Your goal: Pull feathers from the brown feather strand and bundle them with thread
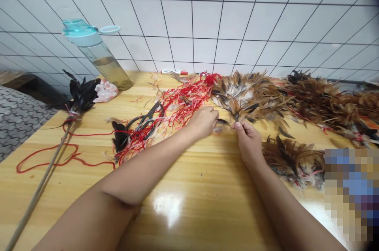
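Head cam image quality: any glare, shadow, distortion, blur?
Head view: bright glare on the tabletop, low centre; soft shadow beside the right forearm; wall tiles splay and the bottle leans, likely wide-angle stretch; top-right corner dark; lower right pixelated; brown feathers slightly soft.

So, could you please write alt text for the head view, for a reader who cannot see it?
A left hand and right hand are close together over a wooden table, with a dark feather between them. Beyond lie brown feathers and tangled red string; scissors, a bottle and a feather-tipped stick are at the left.
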The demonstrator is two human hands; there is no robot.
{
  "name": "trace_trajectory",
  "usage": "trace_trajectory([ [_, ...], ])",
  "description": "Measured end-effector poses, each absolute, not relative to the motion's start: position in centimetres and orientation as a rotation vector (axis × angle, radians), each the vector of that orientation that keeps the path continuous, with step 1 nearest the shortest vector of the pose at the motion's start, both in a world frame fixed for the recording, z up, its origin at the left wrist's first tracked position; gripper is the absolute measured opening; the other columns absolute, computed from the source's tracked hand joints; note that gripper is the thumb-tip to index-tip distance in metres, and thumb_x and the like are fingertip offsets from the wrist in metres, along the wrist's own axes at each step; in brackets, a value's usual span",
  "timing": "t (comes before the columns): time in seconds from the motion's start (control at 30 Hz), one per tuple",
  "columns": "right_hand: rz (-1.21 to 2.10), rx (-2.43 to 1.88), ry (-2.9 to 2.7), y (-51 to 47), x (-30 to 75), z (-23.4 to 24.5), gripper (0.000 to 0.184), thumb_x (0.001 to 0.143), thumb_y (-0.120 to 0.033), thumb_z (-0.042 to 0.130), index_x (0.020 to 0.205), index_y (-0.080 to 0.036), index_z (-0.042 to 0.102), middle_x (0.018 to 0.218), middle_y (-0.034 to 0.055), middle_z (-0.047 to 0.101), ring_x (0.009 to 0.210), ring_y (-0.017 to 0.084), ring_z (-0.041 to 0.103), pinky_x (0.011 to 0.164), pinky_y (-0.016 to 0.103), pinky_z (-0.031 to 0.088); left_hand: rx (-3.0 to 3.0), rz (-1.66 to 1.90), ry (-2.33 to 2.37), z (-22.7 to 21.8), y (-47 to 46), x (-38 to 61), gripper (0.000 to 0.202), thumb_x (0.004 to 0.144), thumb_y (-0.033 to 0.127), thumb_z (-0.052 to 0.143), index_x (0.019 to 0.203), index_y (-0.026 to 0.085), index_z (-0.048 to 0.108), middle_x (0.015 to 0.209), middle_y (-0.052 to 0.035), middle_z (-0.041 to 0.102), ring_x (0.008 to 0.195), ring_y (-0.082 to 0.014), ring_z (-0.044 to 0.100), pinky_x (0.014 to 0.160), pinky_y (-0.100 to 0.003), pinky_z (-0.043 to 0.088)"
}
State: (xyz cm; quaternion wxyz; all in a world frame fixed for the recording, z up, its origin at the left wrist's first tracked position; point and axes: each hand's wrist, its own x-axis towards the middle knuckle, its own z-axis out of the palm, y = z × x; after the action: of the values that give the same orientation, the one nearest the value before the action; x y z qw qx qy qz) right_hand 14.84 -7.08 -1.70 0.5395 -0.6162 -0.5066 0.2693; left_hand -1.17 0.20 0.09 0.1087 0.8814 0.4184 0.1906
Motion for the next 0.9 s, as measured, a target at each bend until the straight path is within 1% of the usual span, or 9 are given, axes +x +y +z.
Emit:
trace_trajectory([
  [0.1, 0.638, -1.476, -1.205, -7.1, 14.8, -1.6, 0.025, 0.081, -0.04, 0.053, 0.068, -0.019, 0.059, 0.062, -0.0023, 0.049, 0.064, 0.014, 0.044, 0.062, 0.026, 0.036, 2.362, 0.715, 1.205, 0.2, 0.5, -1.2, 0.011, 0.081, 0.018, 0.05, 0.079, 0.016, 0.06, 0.081, -0.0054, 0.059, 0.076, -0.0163, 0.053, 0.071, -0.028, 0.041],
  [0.2, 0.633, -1.455, -1.196, -7.1, 14.8, -1.5, 0.025, 0.081, -0.04, 0.053, 0.067, -0.019, 0.058, 0.063, -0.0018, 0.051, 0.066, 0.015, 0.047, 0.064, 0.026, 0.038, 1.916, 0.851, 1.102, 0.4, 0.7, -1.0, 0.005, 0.078, 0.02, 0.056, 0.078, 0.015, 0.057, 0.069, 0.0008, 0.055, 0.062, -0.0105, 0.048, 0.061, -0.023, 0.038],
  [0.3, 0.625, -1.445, -1.185, -7.0, 14.9, -1.6, 0.025, 0.081, -0.039, 0.054, 0.068, -0.019, 0.06, 0.066, -0.0011, 0.055, 0.069, 0.015, 0.049, 0.068, 0.027, 0.04, 1.487, 0.903, 0.928, 0.8, 0.5, -0.6, 0.012, 0.077, 0.024, 0.061, 0.078, 0.014, 0.054, 0.064, 0.0029, 0.054, 0.056, -0.0073, 0.047, 0.057, -0.02, 0.037],
  [0.4, 0.622, -1.452, -1.17, -6.9, 15.0, -1.9, 0.026, 0.081, -0.04, 0.054, 0.069, -0.019, 0.062, 0.068, -0.0005, 0.058, 0.069, 0.016, 0.051, 0.069, 0.028, 0.04, 1.256, 0.845, 0.845, 1.3, -0.1, -0.3, 0.019, 0.075, 0.025, 0.066, 0.078, 0.013, 0.052, 0.062, 0.0015, 0.057, 0.052, -0.0063, 0.049, 0.053, -0.019, 0.038],
  [0.5, 0.614, -1.474, -1.155, -6.8, 15.1, -2.3, 0.027, 0.08, -0.042, 0.055, 0.07, -0.018, 0.064, 0.067, -0.0002, 0.058, 0.067, 0.015, 0.051, 0.066, 0.028, 0.04, 1.216, 0.785, 0.836, 1.8, -0.9, 0.0, 0.02, 0.075, 0.025, 0.067, 0.079, 0.013, 0.052, 0.062, 0.0007, 0.058, 0.049, -0.0052, 0.049, 0.048, -0.017, 0.035],
  [0.6, 0.602, -1.478, -1.19, -6.7, 15.1, -2.6, 0.027, 0.08, -0.041, 0.055, 0.068, -0.018, 0.063, 0.067, 0.0, 0.057, 0.067, 0.016, 0.051, 0.065, 0.029, 0.039, 1.276, 0.771, 0.834, 1.7, -1.4, 0.4, 0.018, 0.077, 0.024, 0.065, 0.079, 0.014, 0.05, 0.063, 0.0014, 0.058, 0.051, -0.0048, 0.05, 0.049, -0.016, 0.037],
  [0.73, 0.584, -1.485, -1.29, -6.6, 15.1, -2.5, 0.028, 0.079, -0.04, 0.054, 0.061, -0.019, 0.057, 0.06, -0.0012, 0.05, 0.061, 0.015, 0.047, 0.06, 0.028, 0.037, 1.421, 0.78, 0.841, 0.9, -1.7, 0.9, 0.015, 0.079, 0.025, 0.061, 0.08, 0.015, 0.049, 0.063, 0.003, 0.056, 0.052, -0.0059, 0.05, 0.051, -0.018, 0.04],
  [0.9, 0.575, -1.468, -1.374, -6.6, 15.0, -2.1, 0.032, 0.078, -0.038, 0.054, 0.053, -0.02, 0.046, 0.057, -0.0023, 0.044, 0.057, 0.013, 0.041, 0.057, 0.027, 0.034, 1.727, 0.878, 0.926, 0.5, -1.7, 0.7, 0.01, 0.08, 0.025, 0.056, 0.086, 0.016, 0.055, 0.066, 0.0033, 0.055, 0.059, -0.0077, 0.05, 0.057, -0.02, 0.04],
])
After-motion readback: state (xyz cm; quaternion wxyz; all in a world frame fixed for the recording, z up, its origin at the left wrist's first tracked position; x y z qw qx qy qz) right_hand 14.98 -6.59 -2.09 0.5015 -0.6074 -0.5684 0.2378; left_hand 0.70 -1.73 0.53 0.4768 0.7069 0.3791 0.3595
